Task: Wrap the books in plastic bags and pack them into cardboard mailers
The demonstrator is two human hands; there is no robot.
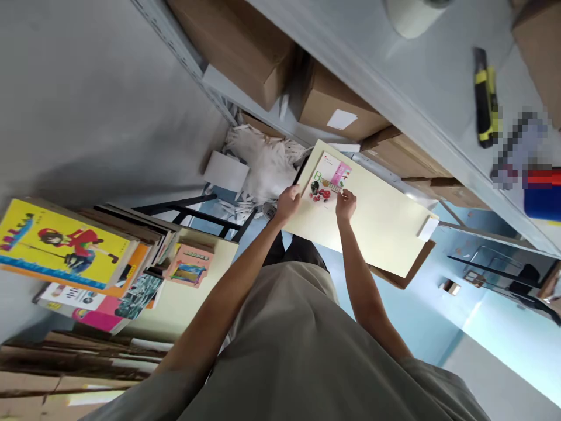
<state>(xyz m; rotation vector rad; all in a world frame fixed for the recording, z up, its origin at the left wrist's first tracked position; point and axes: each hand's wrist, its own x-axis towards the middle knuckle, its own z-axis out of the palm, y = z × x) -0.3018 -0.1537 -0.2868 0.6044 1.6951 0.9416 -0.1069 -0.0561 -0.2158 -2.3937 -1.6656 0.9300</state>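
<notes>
Left-hand grip (288, 203) is at the left edge of a booklet (328, 180), right-hand grip (346, 206) at its right; whether either is clamped on it, one cannot tell. It lies cover-up near the cream worktop's (385, 222) left end. Handling seems under way; what remains is unclear. Its green title starts with "B", probably "Beautiful"; the yellow book's (65, 245) lettering is illegible.
</notes>
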